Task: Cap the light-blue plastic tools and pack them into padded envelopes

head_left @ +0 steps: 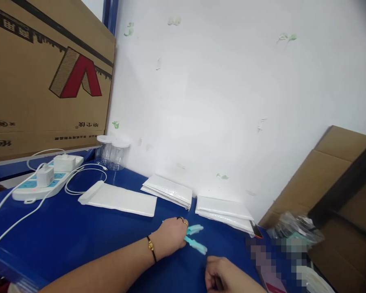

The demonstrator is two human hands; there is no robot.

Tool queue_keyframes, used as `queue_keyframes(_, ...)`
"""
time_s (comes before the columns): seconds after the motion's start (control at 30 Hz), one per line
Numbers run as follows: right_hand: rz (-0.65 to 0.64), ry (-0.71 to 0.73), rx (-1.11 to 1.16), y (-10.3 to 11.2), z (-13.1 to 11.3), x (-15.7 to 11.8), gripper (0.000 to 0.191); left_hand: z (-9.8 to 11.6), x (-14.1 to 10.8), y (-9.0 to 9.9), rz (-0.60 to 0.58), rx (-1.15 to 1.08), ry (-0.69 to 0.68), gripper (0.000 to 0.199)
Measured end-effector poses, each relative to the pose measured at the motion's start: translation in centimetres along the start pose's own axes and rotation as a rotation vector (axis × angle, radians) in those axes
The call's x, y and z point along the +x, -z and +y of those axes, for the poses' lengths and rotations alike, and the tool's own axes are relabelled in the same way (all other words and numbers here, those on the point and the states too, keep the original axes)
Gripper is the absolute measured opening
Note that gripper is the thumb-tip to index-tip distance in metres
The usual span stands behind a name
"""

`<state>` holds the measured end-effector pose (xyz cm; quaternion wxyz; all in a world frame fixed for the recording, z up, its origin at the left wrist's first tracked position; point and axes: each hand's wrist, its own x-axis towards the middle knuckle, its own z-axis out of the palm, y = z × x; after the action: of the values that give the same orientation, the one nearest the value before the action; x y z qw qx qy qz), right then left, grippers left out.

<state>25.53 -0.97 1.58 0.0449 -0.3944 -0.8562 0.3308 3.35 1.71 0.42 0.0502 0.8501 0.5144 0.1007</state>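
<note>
My left hand [171, 236], with a bracelet and a ring, is closed over the blue tabletop [118, 234]. Two slim turquoise plastic pieces [195, 245] stick out to the right of its fingers, spread apart like prongs. Whether they join inside the hand is hidden. At the lower edge, my right hand [221, 274] is curled near the tip of the lower piece, with a small gap between them. Its palm side is hidden, so I cannot tell if anything is in it. White padded mailers [120, 199] lie behind the left hand.
More white mailers lean by the wall, in a middle stack [167, 189] and a right stack [222, 209]. On the left are a power strip [33, 185] with chargers and cables, clear jars [117, 156] and a large carton [49, 73]. Plastic bags [295, 228] and cardboard [326, 167] are at right.
</note>
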Motion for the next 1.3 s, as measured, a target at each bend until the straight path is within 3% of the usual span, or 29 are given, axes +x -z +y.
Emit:
queue_keyframes(0.13,0.055,-0.003,0.041,0.3,-0.9,0.3,0.011,-0.4,-0.4,1.5,0.058,-0.188,0.078,0.022)
queue_keyframes(0.23,-0.063,0.035,0.064,0.9,-1.1,-0.1,0.02,-0.7,-0.5,2.0,0.084,-0.515,0.088,0.01)
queue_keyframes(0.37,-0.185,0.083,0.057,0.7,-0.8,-0.3,0.009,-1.3,-0.1,1.1,-0.063,-1.072,0.111,0.023)
queue_keyframes(0.47,-0.124,0.082,0.016,0.4,-1.0,-0.3,0.004,-1.4,0.2,0.1,-0.218,-1.261,0.173,0.033)
queue_keyframes(0.6,0.089,0.026,-0.044,0.6,-1.5,0.1,0.01,-0.6,0.2,-0.7,-0.253,-1.39,0.21,0.041)
queue_keyframes(0.7,0.304,0.066,-0.001,0.7,-1.1,0.7,0.006,0.1,0.0,-0.9,-0.365,-1.436,0.157,0.045)
queue_keyframes(0.83,0.462,0.028,0.337,0.4,0.7,1.8,0.016,0.7,-0.2,-0.7,-0.518,-1.408,0.042,0.046)
queue_keyframes(0.93,0.62,0.071,0.598,-0.1,1.9,2.7,0.033,1.1,-0.3,-0.4,-0.468,-1.482,0.042,0.043)
queue_keyframes(1.0,0.698,0.141,0.73,-0.5,2.0,3.3,0.061,1.5,-0.3,-0.2,-0.412,-1.561,0.033,0.039)
queue_keyframes(1.07,0.604,0.205,0.844,-1.2,1.3,3.8,0.085,1.9,-0.4,0.1,-0.385,-1.571,0.009,0.034)
queue_keyframes(1.13,0.451,0.262,0.888,-1.8,-0.1,4.1,0.087,2.2,-0.6,0.2,-0.425,-1.477,-0.049,0.028)
queue_keyframes(1.2,0.386,0.283,0.833,-2.3,-1.9,4.2,0.068,2.3,-0.8,0.3,-0.477,-1.333,-0.159,0.022)
queue_keyframes(1.3,0.346,0.16,0.711,-2.4,-4.0,4.2,0.041,2.3,-0.7,-0.1,-0.395,-1.177,-0.35,0.014)
